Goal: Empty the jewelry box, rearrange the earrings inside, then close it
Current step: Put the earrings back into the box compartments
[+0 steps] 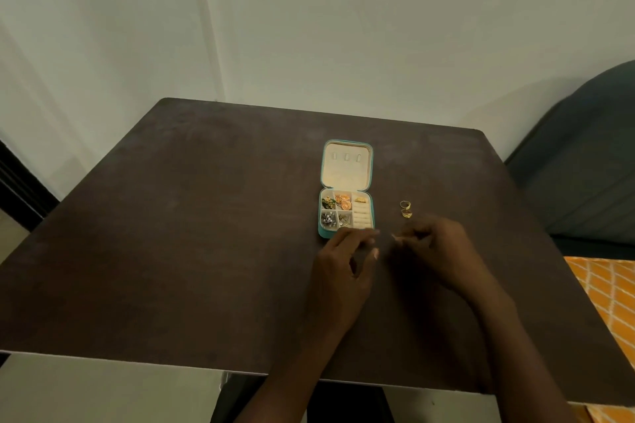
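Two gold rings [406, 209] lie out on the counter [206, 233]; the jewelry box [345, 213] is still mostly full. Left hand [347, 261] loosely spread, right hand [436, 251] curled, contents unclear. Lift tiny pieces singly, fingertips pinching.

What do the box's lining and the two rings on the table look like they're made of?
Lining: cream, matte, probably velvet-like fabric, since it shows no shine. Rings: gold-coloured metal, with bright glints; whether solid gold or plated can't be told.

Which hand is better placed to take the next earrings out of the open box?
Probably the left hand: its fingertips are at the near edge of the box. The right hand is beside it, nearer the two rings on the table.
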